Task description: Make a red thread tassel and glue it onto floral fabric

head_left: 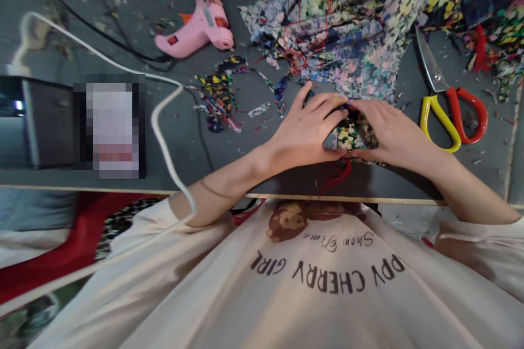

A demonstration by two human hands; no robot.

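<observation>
Close to the table's front edge, a small piece of dark floral fabric (347, 137) lies between my hands, with yellow and white blotches on it. My left hand (307, 128) grips its left side, thumb at the near edge and fingers at the far edge. On the right side, my right hand (395, 131) pinches the same piece, its fingertips meeting those of the left hand. Red threads (339, 174) hang out below the fabric. The fingers cover part of the piece. Just beyond the hands spreads a heap of floral fabric (360, 49) with loose red thread over it.
Scissors (444, 95) with one yellow and one red handle lie at right. A pink glue gun (200, 22) rests at the back. Fabric scraps (219, 92) are scattered left of my hands. A white cable (159, 125) runs past a blurred-out phone-like object (114, 125) and a dark box (49, 125).
</observation>
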